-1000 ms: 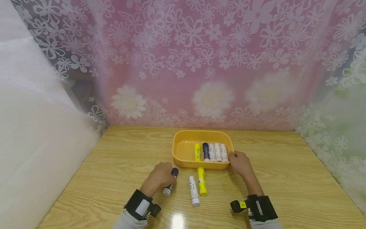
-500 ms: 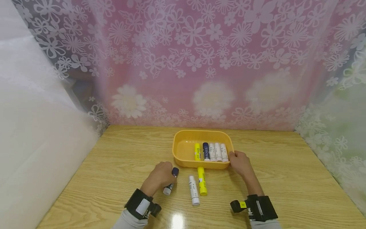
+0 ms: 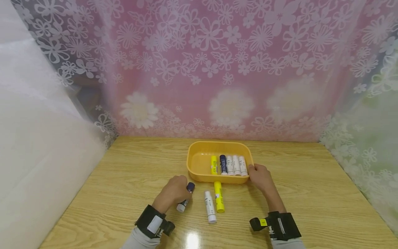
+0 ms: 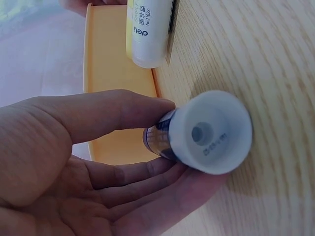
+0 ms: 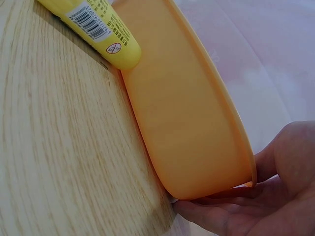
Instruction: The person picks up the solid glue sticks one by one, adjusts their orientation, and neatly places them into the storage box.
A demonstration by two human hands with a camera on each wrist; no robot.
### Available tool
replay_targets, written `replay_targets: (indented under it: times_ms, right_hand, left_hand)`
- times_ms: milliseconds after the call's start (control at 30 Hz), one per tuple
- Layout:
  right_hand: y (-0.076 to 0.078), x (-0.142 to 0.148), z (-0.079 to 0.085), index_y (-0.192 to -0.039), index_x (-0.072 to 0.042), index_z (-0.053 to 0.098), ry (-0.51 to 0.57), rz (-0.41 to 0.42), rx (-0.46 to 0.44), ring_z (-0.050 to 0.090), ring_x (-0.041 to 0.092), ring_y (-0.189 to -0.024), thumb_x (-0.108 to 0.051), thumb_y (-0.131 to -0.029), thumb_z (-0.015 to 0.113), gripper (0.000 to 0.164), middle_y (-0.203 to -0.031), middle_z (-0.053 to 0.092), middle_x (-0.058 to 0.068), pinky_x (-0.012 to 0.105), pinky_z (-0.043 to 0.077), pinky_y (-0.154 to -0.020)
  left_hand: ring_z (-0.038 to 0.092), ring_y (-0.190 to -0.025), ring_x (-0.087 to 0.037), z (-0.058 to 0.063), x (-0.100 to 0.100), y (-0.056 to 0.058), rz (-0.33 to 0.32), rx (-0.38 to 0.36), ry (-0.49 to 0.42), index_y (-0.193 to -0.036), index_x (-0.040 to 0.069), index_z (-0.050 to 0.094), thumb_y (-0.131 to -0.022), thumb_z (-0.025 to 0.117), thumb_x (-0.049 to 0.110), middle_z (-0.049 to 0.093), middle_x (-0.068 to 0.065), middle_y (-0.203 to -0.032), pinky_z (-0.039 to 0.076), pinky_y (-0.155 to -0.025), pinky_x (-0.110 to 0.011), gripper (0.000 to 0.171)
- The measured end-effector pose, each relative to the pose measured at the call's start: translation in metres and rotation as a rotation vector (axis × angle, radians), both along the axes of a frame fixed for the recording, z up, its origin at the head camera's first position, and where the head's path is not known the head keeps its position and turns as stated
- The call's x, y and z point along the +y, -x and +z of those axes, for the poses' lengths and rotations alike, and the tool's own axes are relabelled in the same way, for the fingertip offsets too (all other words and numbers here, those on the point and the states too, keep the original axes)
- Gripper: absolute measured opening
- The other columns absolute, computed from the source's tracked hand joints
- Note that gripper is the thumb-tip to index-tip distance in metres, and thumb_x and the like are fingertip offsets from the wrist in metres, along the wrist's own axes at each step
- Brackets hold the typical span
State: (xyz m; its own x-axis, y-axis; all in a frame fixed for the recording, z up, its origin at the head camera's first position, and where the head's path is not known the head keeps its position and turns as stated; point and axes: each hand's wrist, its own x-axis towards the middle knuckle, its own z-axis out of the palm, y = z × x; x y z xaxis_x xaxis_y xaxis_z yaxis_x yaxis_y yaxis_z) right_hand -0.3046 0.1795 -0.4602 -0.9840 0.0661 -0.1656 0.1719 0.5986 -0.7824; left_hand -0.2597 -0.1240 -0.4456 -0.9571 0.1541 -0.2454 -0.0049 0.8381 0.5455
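Note:
My left hand (image 3: 174,193) pinches a dark blue glue stick (image 4: 211,132) between thumb and fingers; its white base faces the left wrist camera. This glue stick lies tilted on the table, left of the others. My right hand (image 3: 261,176) grips the near right corner of a yellow-orange plastic bin (image 3: 203,178), thumb at the rim and fingers under the wall in the right wrist view. Inside the bin lie a yellow glue stick (image 3: 214,165), a dark blue glue stick (image 3: 223,165) and three white glue sticks (image 3: 236,166) side by side.
In front of the bin, a yellow glue stick (image 3: 219,197) lies with its far end at the bin wall. A white glue stick (image 3: 210,207) lies beside it, to the left. A flowered curtain (image 3: 217,69) hangs behind the wooden table (image 3: 326,200).

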Motion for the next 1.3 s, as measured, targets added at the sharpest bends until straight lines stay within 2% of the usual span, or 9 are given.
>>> replay_targets:
  times_ms: [267, 533, 800, 1067, 1300]
  right_hand:
    - [0.002, -0.002, 0.0, -0.128, 0.008, 0.059, -0.003, -0.005, -0.011, 0.055, 0.025, -0.088, -0.027, -0.108, 0.032, 0.048, -0.104, 0.062, 0.017, 0.029, 0.042, -0.067]
    - [0.001, -0.003, 0.0, -0.13, 0.008, 0.058, 0.0, -0.001, -0.016, 0.054, 0.024, -0.086, -0.026, -0.108, 0.032, 0.048, -0.102, 0.062, 0.016, 0.029, 0.041, -0.066]
    - [0.001, -0.002, -0.001, -0.127, 0.009, 0.059, -0.007, -0.004, -0.001, 0.054, 0.024, -0.084, -0.026, -0.108, 0.032, 0.048, -0.102, 0.063, 0.017, 0.029, 0.041, -0.064]
    - [0.0, -0.002, 0.0, -0.135, 0.009, 0.056, -0.007, 0.001, -0.009, 0.055, 0.026, -0.091, -0.026, -0.108, 0.033, 0.05, -0.112, 0.064, 0.02, 0.029, 0.043, -0.068]
    - [0.0, -0.001, 0.0, -0.134, 0.009, 0.056, -0.005, 0.005, 0.004, 0.055, 0.025, -0.088, -0.026, -0.108, 0.033, 0.05, -0.109, 0.064, 0.019, 0.029, 0.042, -0.066]
  left_hand:
    - [0.055, -0.055, -0.018, 0.0, -0.002, 0.0, -0.027, 0.04, -0.026, -0.075, 0.003, 0.06, -0.081, 0.076, 0.004, 0.057, -0.007, -0.066, 0.043, -0.048, -0.026, 0.017]
    - [0.056, -0.059, -0.018, 0.003, -0.003, 0.0, -0.038, 0.069, -0.008, -0.081, 0.003, 0.062, -0.077, 0.08, 0.004, 0.058, -0.007, -0.072, 0.044, -0.05, -0.027, 0.019]
    - [0.056, -0.061, -0.018, 0.007, -0.003, 0.001, -0.056, 0.092, 0.003, -0.083, 0.005, 0.062, -0.08, 0.08, 0.007, 0.059, -0.005, -0.074, 0.044, -0.052, -0.027, 0.019]
    - [0.056, -0.063, -0.016, 0.012, -0.001, 0.0, -0.095, 0.134, -0.008, -0.083, 0.005, 0.065, -0.083, 0.08, 0.01, 0.06, -0.002, -0.074, 0.045, -0.053, -0.027, 0.016]
    - [0.057, -0.062, -0.016, 0.018, 0.0, -0.002, -0.108, 0.146, -0.018, -0.086, 0.003, 0.067, -0.081, 0.08, 0.007, 0.062, -0.004, -0.076, 0.047, -0.052, -0.026, 0.015]
